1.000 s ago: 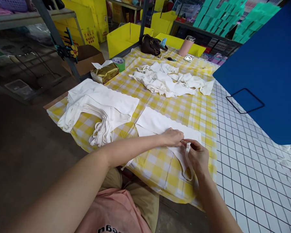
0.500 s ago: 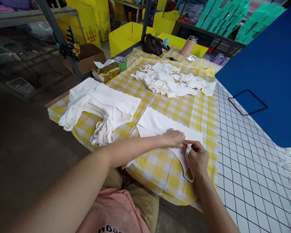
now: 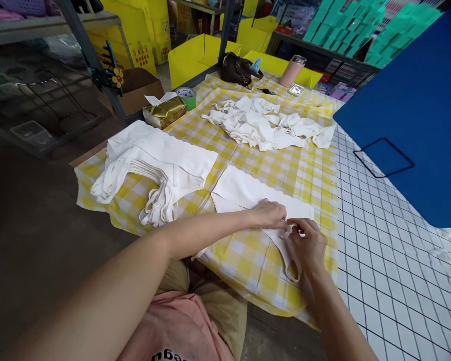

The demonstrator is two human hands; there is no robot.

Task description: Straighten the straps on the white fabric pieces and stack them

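White cloth is what our hands are busy with. A flat white bag (image 3: 248, 195) lies on the worktop (image 3: 248, 260), close to the near edge, on a yellow and white checked cover. Our left hand (image 3: 269, 214) rests on the bag with its fingers curled, pinching the cloth at the bag's near edge. Our right hand (image 3: 308, 245) is just beside it, nearly touching, and its fingers are closed on the bag's thin white strap (image 3: 290, 265). The strap runs under our right hand, so we can see only the loop that hangs down below it. We cannot see the fingertips well, because they are tucked into the cloth.

To the left sits a neat stack of bags (image 3: 158, 160), with its straps hanging toward the worktop edge. Farther away lies a messy pile of bags (image 3: 263, 125); we cannot count them. Behind the stack there is a gold tissue pack (image 3: 165, 111) and a green roll of tape (image 3: 187, 96), partly hidden by the pack. At the far end stand a dark handbag (image 3: 237, 69) and a pink cup (image 3: 291, 71). A big blue board (image 3: 417, 100) covers the right side and is cut off by the picture's edge.
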